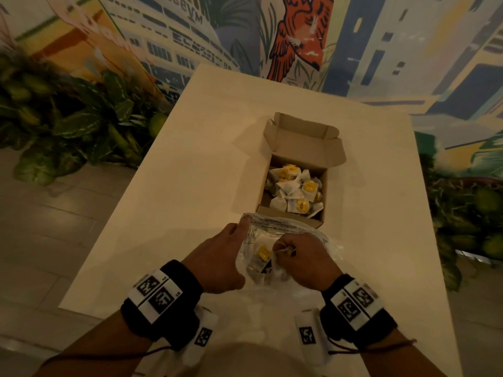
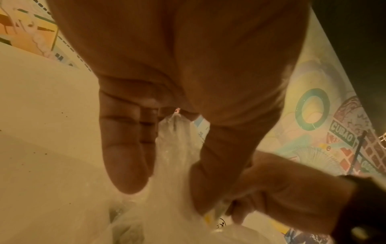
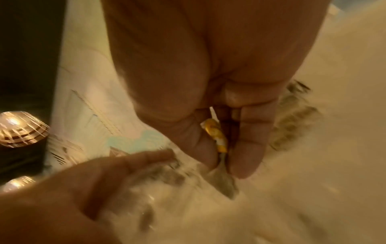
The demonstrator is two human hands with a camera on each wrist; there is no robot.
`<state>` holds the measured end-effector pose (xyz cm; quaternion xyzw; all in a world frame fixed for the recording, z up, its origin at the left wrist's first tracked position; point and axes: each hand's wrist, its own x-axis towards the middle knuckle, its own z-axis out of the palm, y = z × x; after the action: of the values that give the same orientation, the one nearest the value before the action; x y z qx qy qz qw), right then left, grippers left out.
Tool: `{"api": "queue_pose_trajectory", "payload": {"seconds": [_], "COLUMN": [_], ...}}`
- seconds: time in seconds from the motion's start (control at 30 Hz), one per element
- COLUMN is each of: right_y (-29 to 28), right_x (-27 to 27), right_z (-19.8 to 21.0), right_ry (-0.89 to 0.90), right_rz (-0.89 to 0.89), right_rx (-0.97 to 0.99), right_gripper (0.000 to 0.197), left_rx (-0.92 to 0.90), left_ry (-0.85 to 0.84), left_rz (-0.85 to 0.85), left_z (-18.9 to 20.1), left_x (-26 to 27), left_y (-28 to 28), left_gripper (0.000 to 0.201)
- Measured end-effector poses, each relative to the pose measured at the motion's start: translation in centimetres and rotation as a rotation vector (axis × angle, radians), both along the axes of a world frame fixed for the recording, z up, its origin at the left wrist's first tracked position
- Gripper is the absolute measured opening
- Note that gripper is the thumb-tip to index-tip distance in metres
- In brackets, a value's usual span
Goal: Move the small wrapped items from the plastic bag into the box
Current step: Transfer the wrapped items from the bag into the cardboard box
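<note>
The crinkled clear plastic bag [image 1: 275,248] is lying on the pale cream desk [image 1: 190,186], its far edge touching the near wall of the small brown cardboard box [image 1: 295,183]; judged placement: this is keeping the carry from bag to box short. The box lid is standing folded back on the far side, leaving the opening clear, and a heap of small white-wrapped items with yellow round labels [image 1: 295,190] is already lying inside. The left hand [image 1: 217,261] is resting on the bag's left edge with fingers extended and fairly straight, apparently pinning the film and keeping the mouth spread. The right hand [image 1: 302,258] is reaching into the bag with fingers curled, pinching one wrapped item with a yellow label [image 3: 215,134] between thumb and fingertips. At least one more yellow-labelled item [image 1: 263,253] is showing through the plastic, so the bag is not yet emptied. Judged risk: the light film may be lifting along with the item, hence the bracing hand.
</note>
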<state>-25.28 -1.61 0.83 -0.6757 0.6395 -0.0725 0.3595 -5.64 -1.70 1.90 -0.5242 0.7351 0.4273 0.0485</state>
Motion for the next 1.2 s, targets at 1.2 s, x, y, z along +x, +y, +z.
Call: {"api": "queue_pose_trajectory", "payload": {"seconds": [1.2], "right_y": [-0.5], "right_x": [-0.2], "right_z": [2.8], "right_ry": [0.204], "right_rz": [0.182], "right_rx": [-0.027], "right_gripper": [0.016], "left_rx": [0.007], "left_ry": [-0.017], "left_rz": [-0.037], "left_z": [-0.2], "left_x": [-0.4], "left_y": [-0.4], "left_gripper": [0.118]}}
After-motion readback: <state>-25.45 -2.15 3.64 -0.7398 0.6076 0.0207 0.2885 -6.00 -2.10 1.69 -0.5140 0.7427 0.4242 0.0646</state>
